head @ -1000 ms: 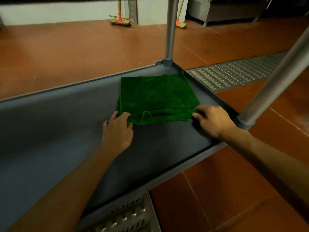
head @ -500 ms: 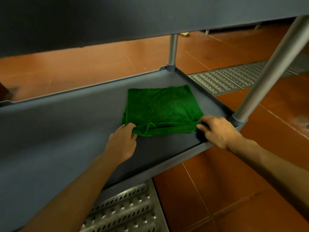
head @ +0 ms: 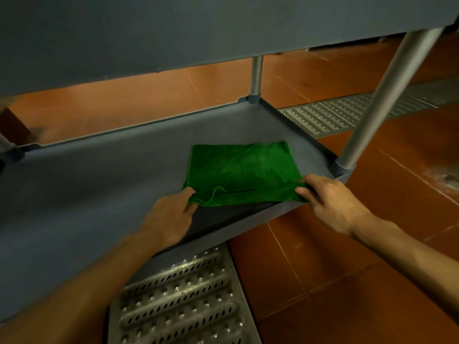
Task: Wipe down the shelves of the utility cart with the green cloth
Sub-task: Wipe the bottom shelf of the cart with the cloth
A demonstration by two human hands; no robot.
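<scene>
Head view | our left hand (head: pixel 166 217) and right hand (head: pixel 332 202) each pinch a near corner of the green cloth (head: pixel 241 170) | cloth dragged back from the far corner to the lower shelf (head: pixel 99 175)'s near edge — this end's stroke looks nearly done.

Red tiled floor (head: pixel 323 256), a near metal grate (head: pixel 178 299), perhaps a drain; far grate (head: pixel 320 117) beyond.
</scene>
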